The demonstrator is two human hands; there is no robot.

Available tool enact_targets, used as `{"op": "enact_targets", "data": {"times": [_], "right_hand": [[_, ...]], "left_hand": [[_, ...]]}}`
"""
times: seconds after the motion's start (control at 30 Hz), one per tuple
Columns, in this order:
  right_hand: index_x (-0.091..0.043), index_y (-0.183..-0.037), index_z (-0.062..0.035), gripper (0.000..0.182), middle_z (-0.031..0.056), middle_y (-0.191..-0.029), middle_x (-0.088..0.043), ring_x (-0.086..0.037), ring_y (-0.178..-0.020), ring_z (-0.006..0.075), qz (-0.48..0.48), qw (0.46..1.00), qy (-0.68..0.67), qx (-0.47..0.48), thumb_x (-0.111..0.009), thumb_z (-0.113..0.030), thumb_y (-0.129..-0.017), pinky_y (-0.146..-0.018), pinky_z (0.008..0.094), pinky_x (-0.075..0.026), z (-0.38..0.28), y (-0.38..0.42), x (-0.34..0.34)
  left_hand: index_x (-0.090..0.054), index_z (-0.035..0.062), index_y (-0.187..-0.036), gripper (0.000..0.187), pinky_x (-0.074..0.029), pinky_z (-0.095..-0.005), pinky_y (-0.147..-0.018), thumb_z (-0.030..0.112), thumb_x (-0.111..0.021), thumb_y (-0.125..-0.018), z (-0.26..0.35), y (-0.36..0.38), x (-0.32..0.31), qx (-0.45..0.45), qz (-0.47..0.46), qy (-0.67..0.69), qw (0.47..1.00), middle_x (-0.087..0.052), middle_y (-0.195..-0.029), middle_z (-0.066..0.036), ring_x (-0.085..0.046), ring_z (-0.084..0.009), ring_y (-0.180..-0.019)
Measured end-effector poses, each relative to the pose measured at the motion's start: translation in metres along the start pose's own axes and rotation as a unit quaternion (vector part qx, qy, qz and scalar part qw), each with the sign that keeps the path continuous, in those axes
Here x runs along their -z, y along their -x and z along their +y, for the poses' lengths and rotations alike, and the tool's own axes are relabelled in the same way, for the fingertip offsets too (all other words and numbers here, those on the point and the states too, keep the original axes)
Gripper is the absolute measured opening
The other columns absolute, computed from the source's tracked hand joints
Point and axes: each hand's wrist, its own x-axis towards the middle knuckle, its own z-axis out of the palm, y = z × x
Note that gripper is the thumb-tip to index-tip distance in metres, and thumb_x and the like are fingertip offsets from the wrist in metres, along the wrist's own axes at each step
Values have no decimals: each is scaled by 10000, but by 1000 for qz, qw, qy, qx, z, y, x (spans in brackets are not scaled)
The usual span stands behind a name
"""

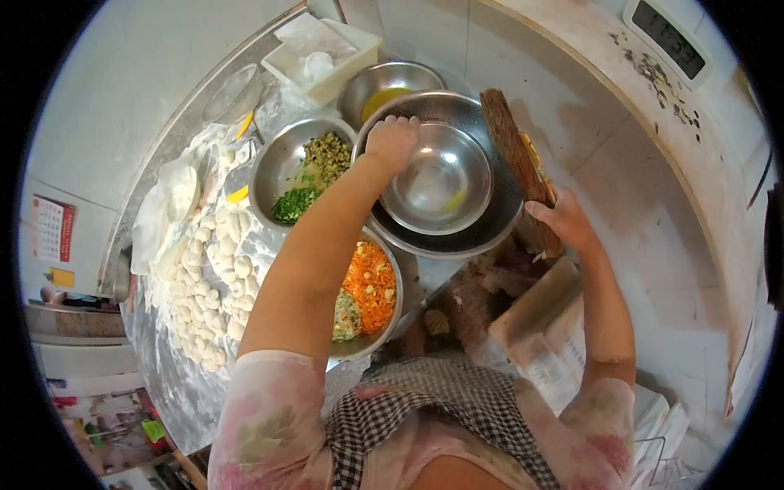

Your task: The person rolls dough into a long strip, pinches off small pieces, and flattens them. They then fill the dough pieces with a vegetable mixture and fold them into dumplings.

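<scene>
The fingers of my left hand point(394, 140) are curled over the rim of a shiny steel bowl point(441, 184), which sits inside a larger metal basin point(437, 106). A little yellowish liquid shows at the bottom of the inner bowl. To the right, my right hand point(565, 219) is closed on a long, brown, rough-looking board point(508, 143) held on edge beside the basin, with something yellow along its far side. The exact kind of this brown piece cannot be made out.
A bowl of chopped greens point(273, 175), a bowl of shredded carrot point(398, 302) and a bowl of yellow liquid point(353, 94) surround the basin. Several dough pieces point(204, 286) lie on the floured table at left. A white tub point(363, 49) stands behind; a cardboard box point(535, 302) is below right.
</scene>
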Motion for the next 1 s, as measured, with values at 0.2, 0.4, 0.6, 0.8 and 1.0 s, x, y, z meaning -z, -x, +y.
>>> {"op": "enact_targets", "data": {"times": [0.2, 0.4, 0.6, 0.8, 1.0], "right_hand": [[-573, -1084, 23, 444, 70, -898, -618, -555, -827, 153, 5, 997, 73, -9, -687, -279, -779, -789, 315, -447, 10, 5, 5], [-584, -1084, 15, 450, 53, -876, -607, -545, -829, 139, -78, 997, 11, -18, -709, -264, -754, -781, 307, -440, -27, 14, 20], [-611, -1030, 15, 418, 20, -847, -590, -531, -802, 128, -122, 990, 63, -25, -705, -286, -756, -765, 300, -440, -58, 3, 24], [-614, -969, 1, 375, 3, -793, -571, -516, -743, 112, -93, 995, 32, 23, -698, -299, -759, -698, 294, -439, -90, -20, 16], [-604, -965, 7, 397, -5, -799, -569, -510, -751, 105, -148, 982, 69, 98, -683, -324, -761, -697, 283, -433, -132, -53, -13]], "left_hand": [[-558, 12, -986, 239, -483, -455, -761, 160, -584, -800, -12, -10, 12, 26, -21, 120, 992, -632, -923, -206, -618, -358, -871], [-535, 24, -1022, 297, -470, -466, -780, 165, -629, -778, -25, -3, 40, 44, -15, 184, 982, -619, -930, -228, -597, -393, -892], [-487, -18, -1035, 318, -496, -447, -743, 161, -610, -802, -50, 21, 71, 127, 72, 279, 949, -620, -907, -244, -621, -383, -828], [-454, -36, -1057, 313, -505, -317, -485, 117, -581, -816, -70, 58, 111, 289, 49, 511, 808, -592, -845, -166, -610, -208, -638], [-420, -18, -1153, 387, -540, -305, -560, 110, -569, -820, -94, 118, 107, 357, 113, 623, 687, -567, -874, -123, -589, -172, -687]]}}
